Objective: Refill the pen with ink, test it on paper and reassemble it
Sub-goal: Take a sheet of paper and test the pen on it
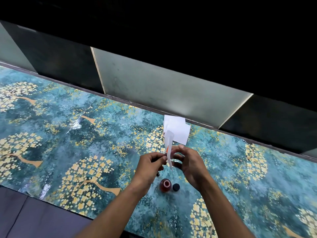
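My left hand [151,164] grips a thin dark pen part [157,173], whose lower end pokes out below the fingers. Its thumb and forefinger also meet a white slip of paper [169,148] that stands upright between both hands and carries an orange-red mark near the fingers. My right hand [189,163] pinches the same slip from the right side. Below the hands an open bottle of red ink [165,185] stands on the table, with its black cap [176,187] lying just to its right.
Several white paper sheets [176,129] lie overlapped at the table's far edge, by a frosted glass panel [163,86]. The table [68,134] has a teal covering with golden trees. Its near left edge drops to a dark floor [34,217].
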